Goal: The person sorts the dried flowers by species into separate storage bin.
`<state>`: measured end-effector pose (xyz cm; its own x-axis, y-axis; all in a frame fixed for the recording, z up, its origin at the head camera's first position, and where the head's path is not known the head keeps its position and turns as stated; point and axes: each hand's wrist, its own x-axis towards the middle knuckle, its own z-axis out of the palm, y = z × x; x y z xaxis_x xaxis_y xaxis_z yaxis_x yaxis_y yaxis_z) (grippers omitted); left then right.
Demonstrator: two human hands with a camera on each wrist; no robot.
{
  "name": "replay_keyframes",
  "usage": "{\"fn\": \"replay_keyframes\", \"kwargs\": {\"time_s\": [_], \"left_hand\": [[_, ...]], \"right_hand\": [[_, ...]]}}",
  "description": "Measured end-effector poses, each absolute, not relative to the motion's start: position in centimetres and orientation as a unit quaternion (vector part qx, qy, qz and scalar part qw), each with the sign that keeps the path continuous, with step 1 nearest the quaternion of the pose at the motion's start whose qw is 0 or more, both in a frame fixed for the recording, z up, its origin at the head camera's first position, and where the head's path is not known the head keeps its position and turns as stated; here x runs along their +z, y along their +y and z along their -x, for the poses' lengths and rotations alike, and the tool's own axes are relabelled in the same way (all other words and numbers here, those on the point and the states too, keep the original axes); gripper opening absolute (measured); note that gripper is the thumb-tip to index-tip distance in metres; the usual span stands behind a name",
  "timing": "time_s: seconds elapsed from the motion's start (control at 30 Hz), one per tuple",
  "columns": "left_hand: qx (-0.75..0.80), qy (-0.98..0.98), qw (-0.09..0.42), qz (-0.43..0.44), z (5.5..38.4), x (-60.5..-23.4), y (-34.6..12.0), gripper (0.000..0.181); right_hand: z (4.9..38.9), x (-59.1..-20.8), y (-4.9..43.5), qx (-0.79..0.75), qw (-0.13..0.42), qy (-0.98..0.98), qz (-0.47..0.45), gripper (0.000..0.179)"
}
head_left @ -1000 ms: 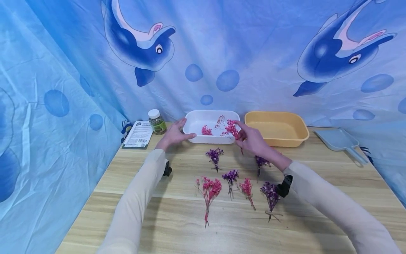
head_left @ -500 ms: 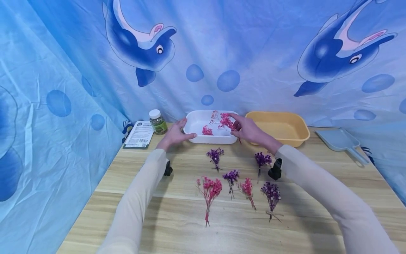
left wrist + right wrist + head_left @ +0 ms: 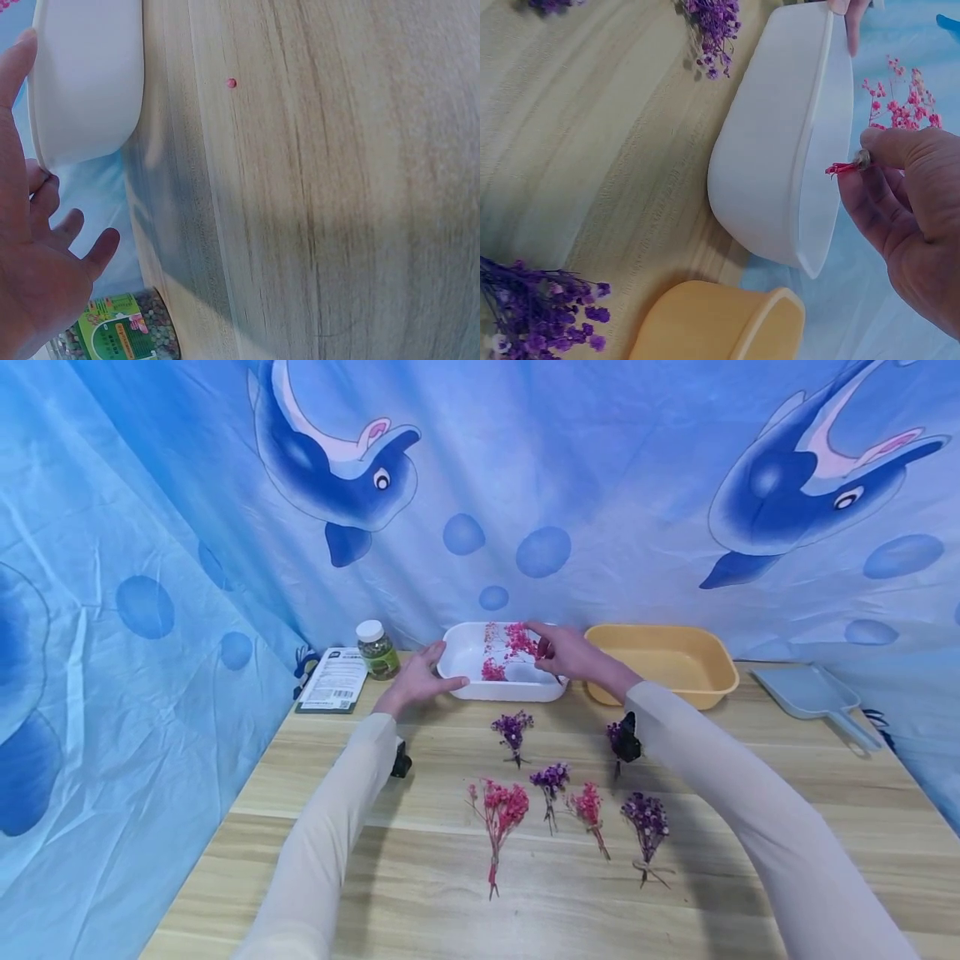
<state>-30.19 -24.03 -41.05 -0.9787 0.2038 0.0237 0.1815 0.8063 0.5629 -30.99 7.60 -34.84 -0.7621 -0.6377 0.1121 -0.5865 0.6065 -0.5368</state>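
My left hand (image 3: 422,674) lies at the left end of the white plastic basin (image 3: 510,691), its thumb on the near rim and its other fingers spread along the end. With thumb and fingers my right hand (image 3: 573,654) pinches a small bunch of pink dried flowers (image 3: 519,642) by its tied stems (image 3: 847,166). The blossoms hang over the right part of the basin. Another pink flower bunch (image 3: 492,670) rests inside the basin. In the right wrist view the basin's wall hides its inside.
A yellow basin (image 3: 660,653) stands right of the white one, then a grey-blue dustpan (image 3: 813,691). Several purple bunches (image 3: 512,727) and two pink bunches (image 3: 501,810) lie nearer on the wooden table. Left are a jar of pebbles (image 3: 378,652) and a printed pack (image 3: 332,679).
My right hand has moved left and slightly back, carrying the pink bunch from the white basin's right edge further over its inside. The left hand has stayed at the rim.
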Motion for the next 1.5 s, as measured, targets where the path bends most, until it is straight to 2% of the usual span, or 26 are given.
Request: {"fn": "replay_keyframes", "kwargs": {"time_s": [0.4,0.8,1.17,1.5], "left_hand": [[0.276,0.955,0.022,-0.106,30.3,-41.0,-23.7,0.107],[0.285,0.953,0.019,-0.101,30.2,-40.9,-23.5,0.107],[0.284,0.953,0.022,-0.102,30.4,-41.3,-23.8,0.108],[0.29,0.952,0.019,-0.092,30.3,-41.3,-24.1,0.109]], "right_hand": [[31.8,-34.9,6.7,-0.252,0.069,0.903,0.341,0.069],[33.0,-35.9,5.9,-0.209,0.037,0.902,0.376,0.053],[33.4,-37.0,5.2,-0.204,0.034,0.903,0.376,0.048],[33.5,-37.1,5.9,-0.222,-0.001,0.902,0.37,0.048]]}}
